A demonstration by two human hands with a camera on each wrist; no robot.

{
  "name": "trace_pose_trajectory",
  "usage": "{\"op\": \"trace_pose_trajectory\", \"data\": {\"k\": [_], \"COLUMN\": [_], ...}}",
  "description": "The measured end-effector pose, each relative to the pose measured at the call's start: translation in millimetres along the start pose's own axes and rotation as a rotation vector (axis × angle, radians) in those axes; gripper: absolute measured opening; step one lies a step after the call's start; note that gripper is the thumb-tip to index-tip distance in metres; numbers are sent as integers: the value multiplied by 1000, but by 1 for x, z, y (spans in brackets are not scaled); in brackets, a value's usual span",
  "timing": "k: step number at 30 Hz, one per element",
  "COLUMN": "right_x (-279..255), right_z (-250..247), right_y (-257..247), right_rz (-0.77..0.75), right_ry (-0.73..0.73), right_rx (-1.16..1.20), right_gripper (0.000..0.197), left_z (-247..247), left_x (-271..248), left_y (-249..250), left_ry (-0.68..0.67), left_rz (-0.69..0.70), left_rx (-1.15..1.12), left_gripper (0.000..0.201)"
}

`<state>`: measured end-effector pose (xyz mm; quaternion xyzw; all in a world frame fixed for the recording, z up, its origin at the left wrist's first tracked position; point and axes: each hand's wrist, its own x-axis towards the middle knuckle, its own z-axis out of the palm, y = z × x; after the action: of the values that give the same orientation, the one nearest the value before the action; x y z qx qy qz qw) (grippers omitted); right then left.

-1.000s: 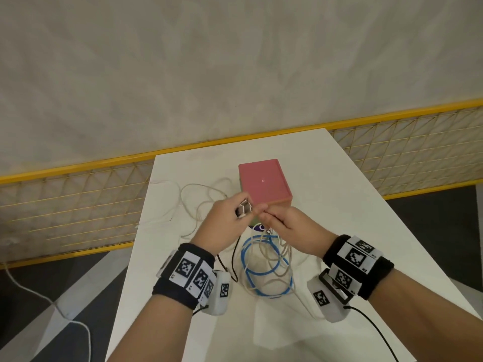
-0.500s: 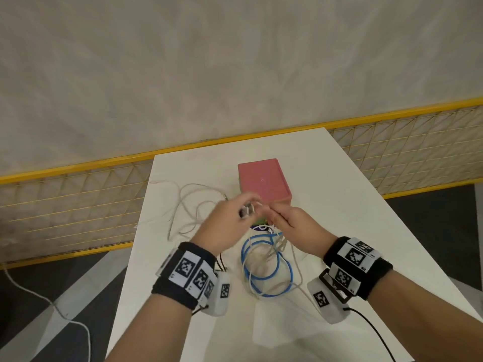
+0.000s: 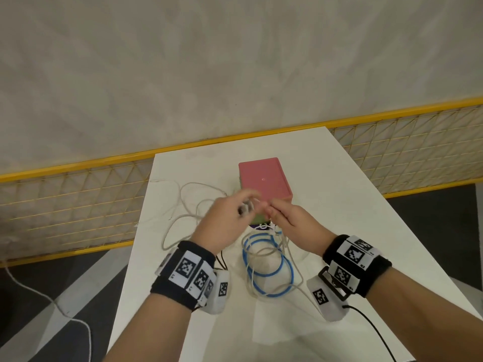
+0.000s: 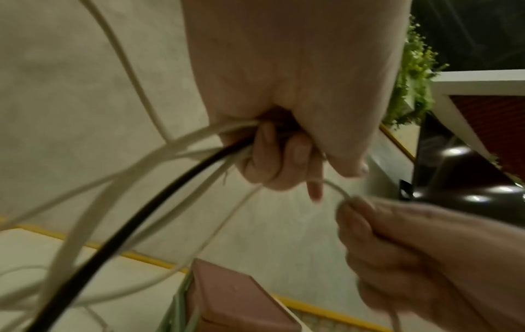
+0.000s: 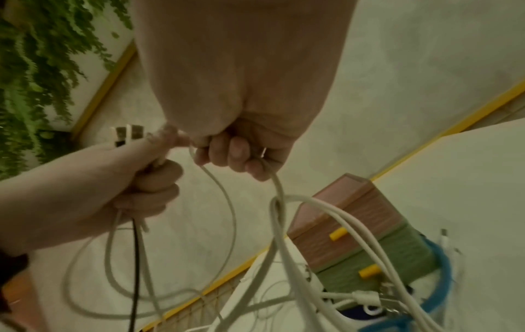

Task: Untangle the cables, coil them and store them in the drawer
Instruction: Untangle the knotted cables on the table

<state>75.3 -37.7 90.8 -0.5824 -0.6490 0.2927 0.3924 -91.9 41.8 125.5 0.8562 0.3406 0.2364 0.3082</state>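
Both hands meet above the white table [image 3: 352, 231], just in front of the pink-topped drawer box [image 3: 264, 178]. My left hand [image 3: 227, 220] grips a bundle of white cables [image 4: 159, 152] and one black cable [image 4: 136, 220]; their USB plugs [image 5: 127, 134] stick out past its knuckles. My right hand [image 3: 292, 220] holds white cable strands [image 5: 279, 202] in its curled fingers [image 5: 235, 152] and pinches one thin white cable [image 4: 338, 188] between the hands. A coiled blue cable [image 3: 269, 267] lies on the table below the hands, tangled with white strands.
The box has a pink drawer [image 5: 349, 215] over a green drawer [image 5: 392, 258], each with a yellow knob, both closed. Loose white cable loops [image 3: 183, 205] spread over the table's left side. A yellow mesh fence [image 3: 78, 205] runs behind the table.
The hands stay together in front of the box. The left hand is now blurred by motion, and the white loops on the left have shifted and changed shape.
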Motion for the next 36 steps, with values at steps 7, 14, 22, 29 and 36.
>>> {"op": "trace_pose_trajectory", "data": {"k": [7, 14, 22, 29, 36], "right_x": [-4, 2, -3, 7, 53], "right_z": [-12, -10, -20, -13, -26], "right_y": [19, 6, 10, 2, -24], "right_rz": [44, 0, 17, -72, -87], "right_ry": [53, 70, 45, 2, -100], "right_rx": [-34, -48, -25, -104, -501], "right_gripper": [24, 21, 29, 24, 21], "left_z": [-34, -17, -26, -3, -23], "left_x": [10, 7, 15, 10, -3], "left_y": [-7, 3, -18, -10, -27], "left_ry": [482, 104, 436, 30, 143], "left_rz": [-30, 1, -54, 21, -59], "left_rx": [-51, 5, -8, 106, 66], "left_gripper": [19, 23, 15, 7, 21]}}
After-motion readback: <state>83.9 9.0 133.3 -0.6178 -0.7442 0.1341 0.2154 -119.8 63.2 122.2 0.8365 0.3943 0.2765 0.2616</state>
